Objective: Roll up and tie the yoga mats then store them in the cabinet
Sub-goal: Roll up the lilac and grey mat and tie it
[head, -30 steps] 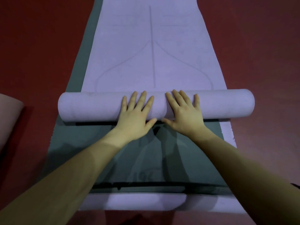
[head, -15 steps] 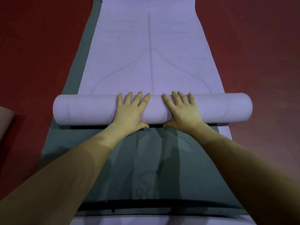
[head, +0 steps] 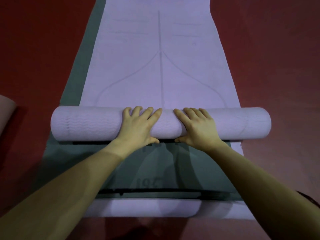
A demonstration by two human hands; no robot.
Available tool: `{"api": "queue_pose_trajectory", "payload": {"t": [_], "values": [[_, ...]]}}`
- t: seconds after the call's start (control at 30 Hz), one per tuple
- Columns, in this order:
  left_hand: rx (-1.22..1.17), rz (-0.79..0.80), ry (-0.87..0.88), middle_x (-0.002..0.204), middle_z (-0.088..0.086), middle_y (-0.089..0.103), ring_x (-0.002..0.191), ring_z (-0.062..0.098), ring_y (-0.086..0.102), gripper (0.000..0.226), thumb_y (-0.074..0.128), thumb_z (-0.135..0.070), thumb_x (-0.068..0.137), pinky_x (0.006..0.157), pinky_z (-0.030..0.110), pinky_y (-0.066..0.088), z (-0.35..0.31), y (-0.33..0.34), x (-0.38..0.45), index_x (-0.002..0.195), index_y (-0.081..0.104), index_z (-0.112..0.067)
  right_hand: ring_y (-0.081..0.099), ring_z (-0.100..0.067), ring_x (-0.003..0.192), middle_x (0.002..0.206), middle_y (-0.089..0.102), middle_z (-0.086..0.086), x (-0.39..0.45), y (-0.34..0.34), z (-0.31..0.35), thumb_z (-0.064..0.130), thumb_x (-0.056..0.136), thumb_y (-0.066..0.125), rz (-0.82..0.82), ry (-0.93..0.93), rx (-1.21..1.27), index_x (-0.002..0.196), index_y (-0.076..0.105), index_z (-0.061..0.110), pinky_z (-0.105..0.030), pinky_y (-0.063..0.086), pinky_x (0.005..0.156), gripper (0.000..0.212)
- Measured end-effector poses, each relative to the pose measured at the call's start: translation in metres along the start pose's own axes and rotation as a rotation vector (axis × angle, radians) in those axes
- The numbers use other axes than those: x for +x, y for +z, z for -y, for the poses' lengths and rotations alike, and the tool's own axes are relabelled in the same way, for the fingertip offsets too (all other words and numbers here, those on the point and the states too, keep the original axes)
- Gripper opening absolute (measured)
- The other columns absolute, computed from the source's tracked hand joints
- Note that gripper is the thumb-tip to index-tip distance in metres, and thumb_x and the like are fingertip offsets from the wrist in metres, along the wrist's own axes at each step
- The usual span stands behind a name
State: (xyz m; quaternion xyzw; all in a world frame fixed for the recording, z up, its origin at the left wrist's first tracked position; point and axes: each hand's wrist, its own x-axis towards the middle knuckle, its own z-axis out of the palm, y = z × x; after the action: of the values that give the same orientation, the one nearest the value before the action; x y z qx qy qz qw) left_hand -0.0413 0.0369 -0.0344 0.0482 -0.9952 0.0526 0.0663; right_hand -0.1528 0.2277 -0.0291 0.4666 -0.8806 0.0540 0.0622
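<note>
Left hand (head: 138, 126): laid flat on the rolled part of the lilac yoga mat (head: 161, 124), fingers straight and spread, thumb tucked at the roll's near underside. Right hand (head: 199, 127): placed just beside it on the same roll, fingers extended and slightly fanned, thumb low against the near edge. Roll: lying crosswise under both palms; the unrolled length is stretched out beyond the fingertips. Grey-green mat (head: 155, 163): spread beneath, exposed below the wrists. Red floor (head: 34, 49): seen on both sides. Pink object (head: 6, 116): far to the left of the left hand, partly cropped.
</note>
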Motion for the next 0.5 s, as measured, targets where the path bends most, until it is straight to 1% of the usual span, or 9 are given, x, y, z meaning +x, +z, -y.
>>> {"api": "queue_pose_trajectory", "payload": {"t": [0.07,0.1,0.17,0.2,0.23,0.3,0.4,0.5], "values": [[-0.022,0.005,0.006,0.115,0.006,0.065,0.092,0.036,0.061,0.11,0.08,-0.07,0.033,0.077,0.05,0.044,-0.003,-0.007,-0.011,0.128,0.059,-0.018,0.064,-0.032,0.09,0.102,0.066,-0.012,-0.009,-0.006,0.006,0.053,0.034,0.088,0.024,-0.004,0.019,0.122,0.06,0.011,-0.042,0.05,0.081,0.102],[-0.034,0.046,0.002,0.119,0.005,0.063,0.096,0.035,0.059,0.11,0.079,-0.071,0.037,0.08,0.049,0.042,-0.005,-0.012,-0.015,0.132,0.055,-0.02,0.065,-0.032,0.087,0.099,0.066,-0.012,-0.014,-0.009,0.009,0.053,0.033,0.088,0.037,-0.009,0.029,0.121,0.061,0.011,-0.041,0.05,0.078,0.101],[-0.049,0.177,-0.005,0.136,-0.001,0.051,0.112,0.032,0.05,0.11,0.07,-0.075,0.051,0.089,0.045,0.034,-0.009,-0.023,-0.025,0.144,0.037,-0.027,0.066,-0.031,0.081,0.094,0.067,-0.01,-0.024,-0.014,0.016,0.054,0.031,0.088,0.065,-0.019,0.045,0.119,0.063,0.01,-0.038,0.052,0.073,0.101],[-0.056,0.234,0.001,0.142,-0.005,0.044,0.117,0.03,0.044,0.109,0.064,-0.077,0.057,0.091,0.043,0.03,-0.011,-0.026,-0.03,0.148,0.027,-0.03,0.066,-0.031,0.079,0.093,0.068,-0.009,-0.029,-0.017,0.018,0.055,0.031,0.088,0.078,-0.027,0.052,0.119,0.063,0.01,-0.038,0.052,0.071,0.102],[-0.06,0.262,0.011,0.144,-0.007,0.039,0.119,0.028,0.041,0.108,0.06,-0.078,0.06,0.091,0.041,0.028,-0.012,-0.029,-0.035,0.149,0.021,-0.031,0.066,-0.031,0.077,0.091,0.068,-0.009,-0.034,-0.019,0.02,0.056,0.03,0.088,0.097,-0.038,0.059,0.118,0.064,0.01,-0.038,0.053,0.069,0.102],[-0.072,0.286,0.033,0.144,-0.008,0.04,0.118,0.026,0.041,0.107,0.058,-0.08,0.061,0.089,0.04,0.027,-0.015,-0.036,-0.046,0.149,0.019,-0.032,0.067,-0.031,0.076,0.09,0.069,-0.008,-0.045,-0.022,0.024,0.058,0.032,0.087,0.143,-0.051,0.086,0.118,0.064,0.01,-0.039,0.054,0.068,0.101],[-0.077,0.33,0.053,0.144,-0.011,0.039,0.118,0.024,0.041,0.108,0.055,-0.082,0.061,0.087,0.038,0.027,-0.018,-0.039,-0.059,0.149,0.018,-0.033,0.067,-0.032,0.084,0.096,0.069,-0.008,-0.057,-0.024,0.027,0.061,0.04,0.085,0.211,-0.07,0.109,0.124,0.061,0.012,-0.04,0.053,0.075,0.101],[-0.07,0.379,0.048,0.146,-0.012,0.036,0.12,0.023,0.04,0.109,0.052,-0.085,0.059,0.091,0.038,0.03,-0.016,-0.039,-0.055,0.149,0.015,-0.035,0.06,-0.031,0.104,0.116,0.064,-0.006,-0.054,-0.024,0.026,0.064,0.051,0.08,0.282,-0.039,0.146,0.137,0.05,0.018,-0.04,0.045,0.091,0.102]]}}
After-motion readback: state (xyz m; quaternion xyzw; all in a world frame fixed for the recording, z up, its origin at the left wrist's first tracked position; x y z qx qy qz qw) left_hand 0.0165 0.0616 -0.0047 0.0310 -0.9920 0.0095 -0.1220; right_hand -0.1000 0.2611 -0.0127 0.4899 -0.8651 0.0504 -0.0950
